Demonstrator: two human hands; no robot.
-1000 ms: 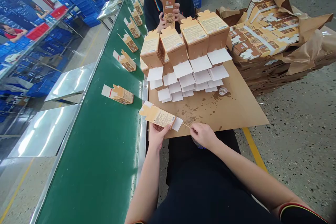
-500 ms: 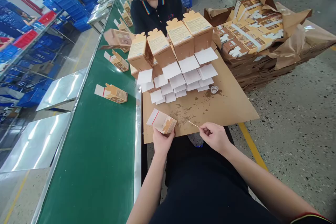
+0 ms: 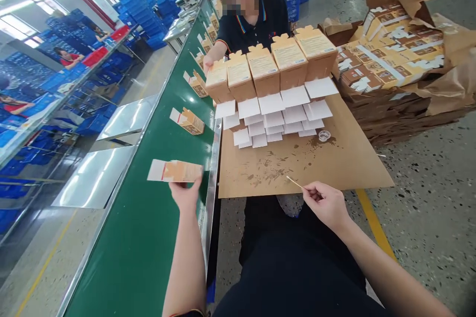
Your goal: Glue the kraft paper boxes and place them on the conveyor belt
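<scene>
My left hand point(image 3: 185, 198) grips a small tan carton point(image 3: 182, 172) from below, fingers partly hidden behind it. The carton lies on its side at the green conveyor belt point(image 3: 130, 262), its white flap with a red strip pointing left; I cannot tell whether it touches the belt. My right hand point(image 3: 327, 205) pinches a thin cotton swab point(image 3: 293, 181), tip pointing up-left over the brown cardboard sheet point(image 3: 357, 168). Wet spots mark the sheet near that tip. Stacked tan cartons point(image 3: 263, 72) stand on the sheet's far part, white flaps facing me.
A small clear cup point(image 3: 324, 136) sits at the sheet's right. More cartons point(image 3: 191, 121) line the belt further up. Across the stack a co-worker point(image 3: 275, 15) reaches toward its left end. A paper-wrapped pile of flat cartons point(image 3: 394, 54) lies at right.
My left hand has carried the carton left, from the cardboard sheet to the belt. The right hand keeps the swab. The co-worker's hand now shows at the stack's left end, and the view has shifted.
</scene>
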